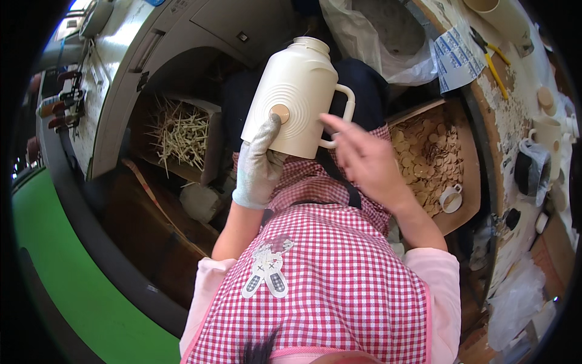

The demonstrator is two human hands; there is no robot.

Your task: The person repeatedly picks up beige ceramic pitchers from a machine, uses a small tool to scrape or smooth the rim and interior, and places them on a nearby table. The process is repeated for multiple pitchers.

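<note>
My left hand, in a pale grey work glove, grips a cream plastic thermos jug housing by its lower end. The jug is tilted over my lap, its narrow neck at the far end and its handle to the right. Concentric rings are moulded on its side. At their middle sits a small round tan disc, with my gloved thumb against it. My bare right hand is beside the handle, slightly blurred, index finger stretched toward the jug and nothing visible in it.
To the right, a cardboard box contains many tan discs and a small white ring-shaped part. Thin pale sticks fill a box at left. A worn bench carries yellow-handled pliers. Beyond my knees lies a clear plastic bag.
</note>
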